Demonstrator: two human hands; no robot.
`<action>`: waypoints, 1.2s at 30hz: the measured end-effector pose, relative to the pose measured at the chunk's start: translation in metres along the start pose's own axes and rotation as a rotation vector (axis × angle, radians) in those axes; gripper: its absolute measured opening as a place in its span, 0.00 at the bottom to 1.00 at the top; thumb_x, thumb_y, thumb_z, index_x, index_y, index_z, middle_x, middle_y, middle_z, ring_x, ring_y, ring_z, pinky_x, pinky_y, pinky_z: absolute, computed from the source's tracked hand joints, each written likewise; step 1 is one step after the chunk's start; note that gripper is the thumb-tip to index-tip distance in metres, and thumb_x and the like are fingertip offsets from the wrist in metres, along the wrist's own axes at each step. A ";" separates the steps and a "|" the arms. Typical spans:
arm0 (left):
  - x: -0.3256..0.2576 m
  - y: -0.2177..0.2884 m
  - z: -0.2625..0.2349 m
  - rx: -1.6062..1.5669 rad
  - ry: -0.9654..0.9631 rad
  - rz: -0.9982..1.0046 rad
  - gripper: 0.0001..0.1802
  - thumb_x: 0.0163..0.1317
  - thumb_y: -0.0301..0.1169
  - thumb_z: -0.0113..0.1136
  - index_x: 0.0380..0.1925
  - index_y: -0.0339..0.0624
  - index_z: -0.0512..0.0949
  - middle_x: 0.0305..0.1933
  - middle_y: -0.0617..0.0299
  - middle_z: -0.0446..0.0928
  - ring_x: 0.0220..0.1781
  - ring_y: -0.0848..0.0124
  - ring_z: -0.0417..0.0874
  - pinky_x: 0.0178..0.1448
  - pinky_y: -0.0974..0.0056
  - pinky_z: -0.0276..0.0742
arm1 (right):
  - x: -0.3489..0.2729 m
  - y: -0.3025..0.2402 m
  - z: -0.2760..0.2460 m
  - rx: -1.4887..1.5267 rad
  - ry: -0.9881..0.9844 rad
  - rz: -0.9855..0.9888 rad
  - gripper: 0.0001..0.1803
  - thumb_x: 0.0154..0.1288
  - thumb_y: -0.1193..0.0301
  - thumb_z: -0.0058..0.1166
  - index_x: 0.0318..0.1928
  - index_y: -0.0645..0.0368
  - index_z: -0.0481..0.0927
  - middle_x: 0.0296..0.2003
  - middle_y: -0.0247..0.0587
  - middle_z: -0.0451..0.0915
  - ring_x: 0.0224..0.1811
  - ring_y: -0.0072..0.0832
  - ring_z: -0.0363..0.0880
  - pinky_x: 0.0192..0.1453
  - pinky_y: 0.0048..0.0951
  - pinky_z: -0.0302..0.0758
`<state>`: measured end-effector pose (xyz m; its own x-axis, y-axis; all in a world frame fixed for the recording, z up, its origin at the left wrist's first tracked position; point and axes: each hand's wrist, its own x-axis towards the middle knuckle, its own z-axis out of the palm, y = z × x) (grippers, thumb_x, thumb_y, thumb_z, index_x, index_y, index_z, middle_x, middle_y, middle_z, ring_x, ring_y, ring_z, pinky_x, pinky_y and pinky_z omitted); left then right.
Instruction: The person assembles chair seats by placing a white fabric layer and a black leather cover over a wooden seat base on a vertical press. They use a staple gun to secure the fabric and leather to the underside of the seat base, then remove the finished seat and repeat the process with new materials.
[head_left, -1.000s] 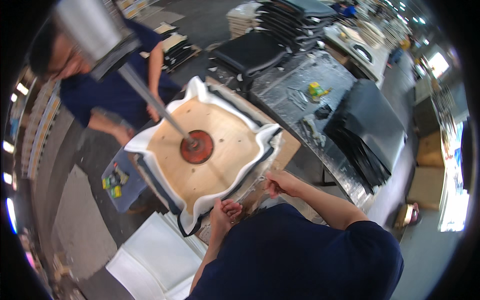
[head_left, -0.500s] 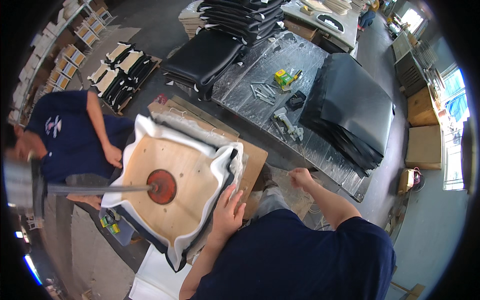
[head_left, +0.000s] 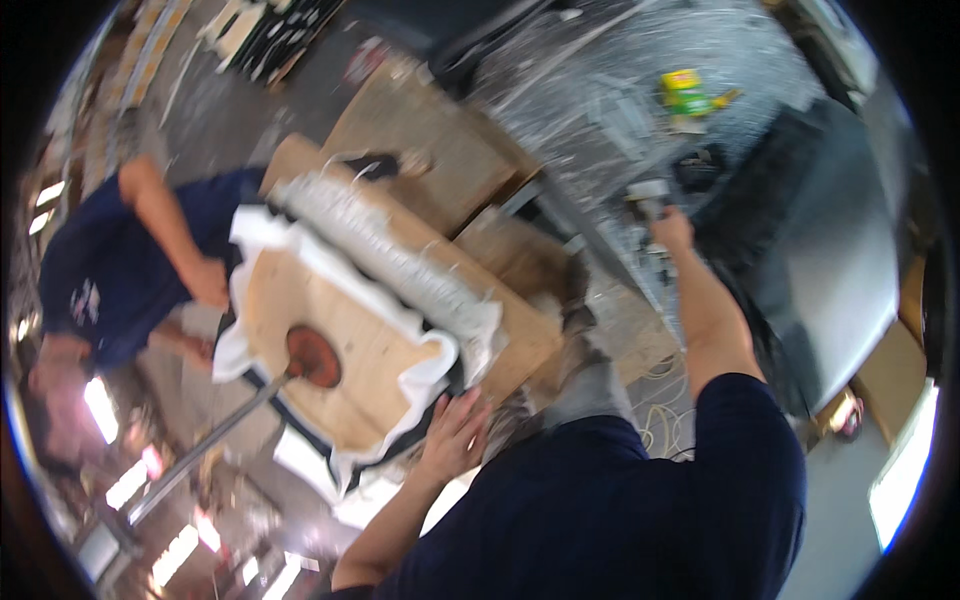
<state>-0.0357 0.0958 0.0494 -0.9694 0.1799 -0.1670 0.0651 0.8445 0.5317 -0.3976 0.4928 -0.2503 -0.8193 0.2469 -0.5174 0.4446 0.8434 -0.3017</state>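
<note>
My left hand (head_left: pixel 458 432) rests, fingers stretched out, against the near right corner of an upholstered seat. Its round-cornered wooden panel (head_left: pixel 375 315) lies inside a ruffled white padding edge (head_left: pixel 425 358), with dark covering outside it. A red disc (head_left: pixel 313 357) on the end of a metal rod (head_left: pixel 210 437) presses on the panel. Over the table at the right, my right hand (head_left: pixel 673 230) is closed round a pale staple gun (head_left: pixel 648 190); motion blur softens its outline, and the hand covers part of it.
Across the seat, a co-worker in a dark shirt (head_left: pixel 125 265) has a hand (head_left: pixel 208 283) at its far left edge. Black sheets (head_left: pixel 830 270) are stacked on the plastic-covered table (head_left: pixel 540 60), near a yellow-green box (head_left: pixel 685 92). Cardboard (head_left: pixel 420 150) and loose cords (head_left: pixel 655 425) lie lower down.
My right hand has reached forward and right onto the staple gun on the table. My left hand stays at the seat's corner. The whole view has turned, and the co-worker's hand remains by the seat.
</note>
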 end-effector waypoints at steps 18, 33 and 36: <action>-0.069 -0.013 -0.043 -0.118 0.369 0.101 0.26 0.59 0.19 0.75 0.59 0.40 0.85 0.61 0.50 0.85 0.58 0.51 0.88 0.60 0.51 0.85 | -0.155 -0.008 -0.013 0.590 0.147 -0.398 0.36 0.56 0.68 0.73 0.66 0.64 0.79 0.57 0.52 0.89 0.61 0.46 0.87 0.68 0.43 0.79; -0.203 -0.122 -0.041 0.132 0.294 -0.129 0.12 0.68 0.34 0.70 0.50 0.47 0.86 0.42 0.60 0.79 0.46 0.56 0.83 0.49 0.49 0.78 | -0.482 0.018 0.019 0.774 -0.295 -0.162 0.22 0.69 0.68 0.75 0.59 0.62 0.87 0.45 0.32 0.88 0.43 0.22 0.83 0.48 0.29 0.79; -0.179 -0.106 -0.043 0.143 0.338 -0.032 0.12 0.67 0.34 0.70 0.49 0.46 0.86 0.41 0.61 0.79 0.45 0.58 0.83 0.48 0.50 0.78 | -0.491 0.002 0.015 0.886 -0.181 -0.424 0.22 0.70 0.68 0.75 0.60 0.64 0.87 0.42 0.31 0.87 0.41 0.21 0.83 0.46 0.29 0.78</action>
<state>0.1207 -0.0469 0.0584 -0.9933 -0.0041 0.1152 0.0432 0.9132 0.4053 0.0112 0.3662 -0.0092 -0.9382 -0.1306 -0.3204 0.2978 0.1663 -0.9400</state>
